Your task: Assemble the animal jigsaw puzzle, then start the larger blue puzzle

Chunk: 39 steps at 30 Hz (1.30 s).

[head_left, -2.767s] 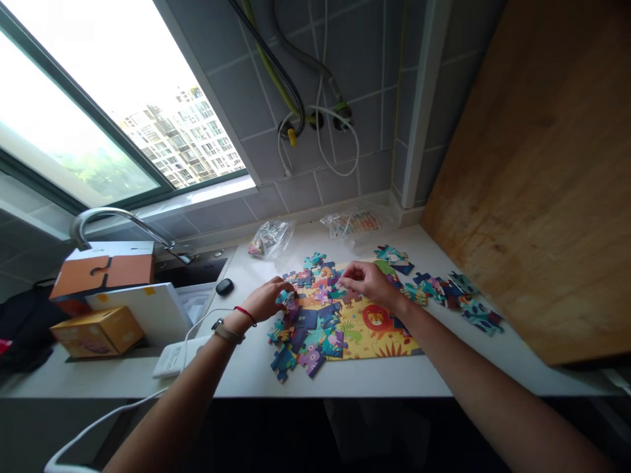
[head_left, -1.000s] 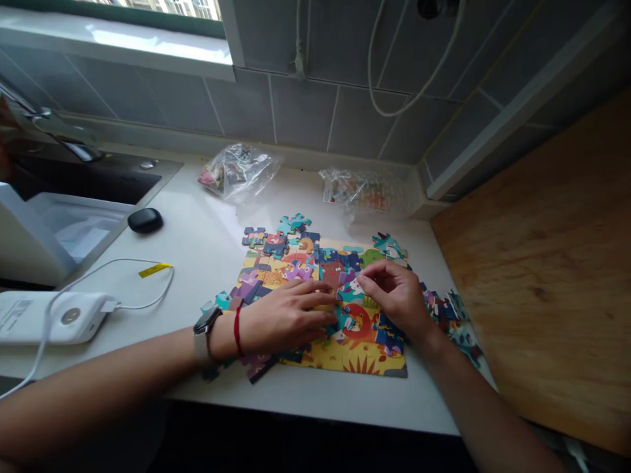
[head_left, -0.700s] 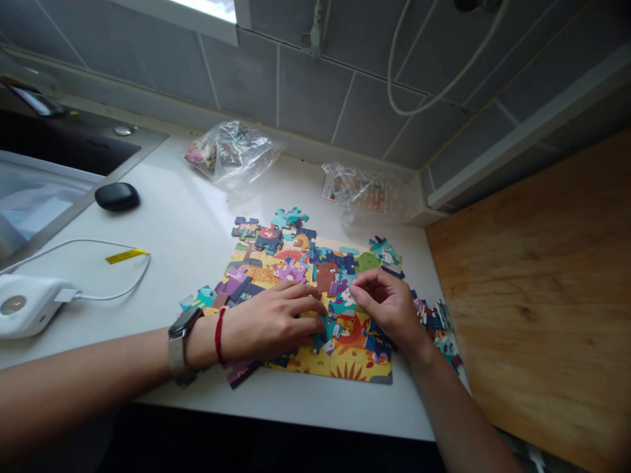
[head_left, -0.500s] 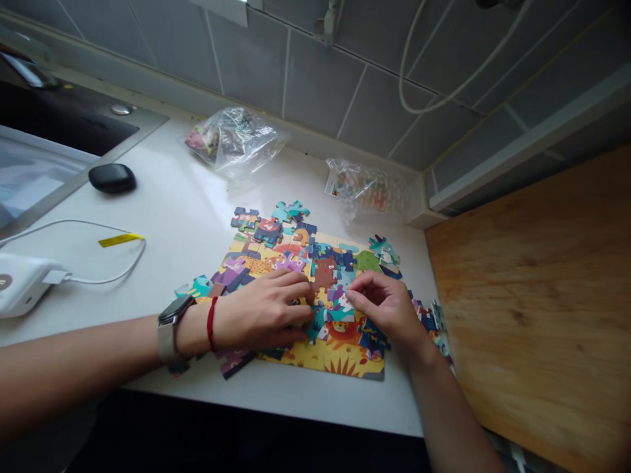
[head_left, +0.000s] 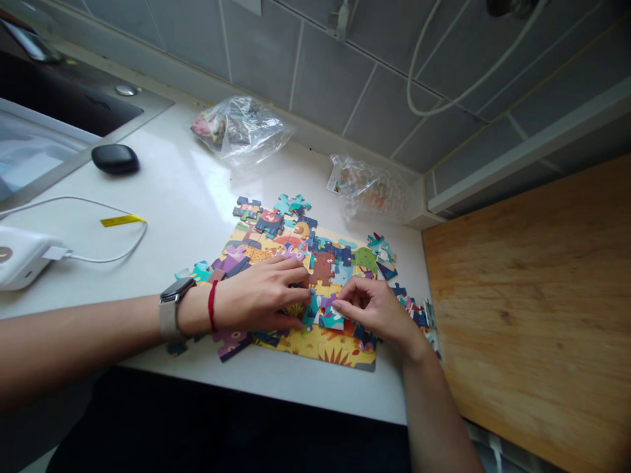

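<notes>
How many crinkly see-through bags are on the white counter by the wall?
2. One clear crinkled plastic bag with colourful contents lies nearer the dark rectangular sink. Another clear crinkled plastic bag lies farther right, beyond the colourful jigsaw puzzle. None look hidden.

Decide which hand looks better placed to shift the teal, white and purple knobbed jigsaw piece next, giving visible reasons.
Probably the right hand: it pinches that jigsaw piece. The left hand is palm-down over the yellow, animal-printed rectangular puzzle, with no visible grip on that piece.
</notes>
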Available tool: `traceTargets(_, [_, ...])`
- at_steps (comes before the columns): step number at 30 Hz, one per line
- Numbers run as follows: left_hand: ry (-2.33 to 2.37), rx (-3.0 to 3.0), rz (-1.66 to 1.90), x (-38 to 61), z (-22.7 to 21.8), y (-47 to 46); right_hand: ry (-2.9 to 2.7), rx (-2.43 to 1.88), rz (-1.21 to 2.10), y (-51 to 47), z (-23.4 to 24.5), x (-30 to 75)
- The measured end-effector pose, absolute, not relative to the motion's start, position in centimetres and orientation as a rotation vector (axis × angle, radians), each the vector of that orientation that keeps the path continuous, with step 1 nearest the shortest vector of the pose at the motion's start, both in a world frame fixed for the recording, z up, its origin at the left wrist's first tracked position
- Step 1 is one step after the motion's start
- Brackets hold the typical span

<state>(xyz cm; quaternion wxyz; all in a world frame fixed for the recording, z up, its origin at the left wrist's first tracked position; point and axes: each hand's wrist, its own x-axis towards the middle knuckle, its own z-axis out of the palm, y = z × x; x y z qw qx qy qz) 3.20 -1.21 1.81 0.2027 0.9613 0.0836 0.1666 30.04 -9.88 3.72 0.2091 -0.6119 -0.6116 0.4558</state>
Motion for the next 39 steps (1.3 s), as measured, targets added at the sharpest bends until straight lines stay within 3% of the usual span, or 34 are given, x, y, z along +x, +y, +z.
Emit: traceTargets(39, [0.153,2.652,0.422,3.04,1.98,-0.76,-1.476,-1.669,1.208,-9.67,3.39,29.38])
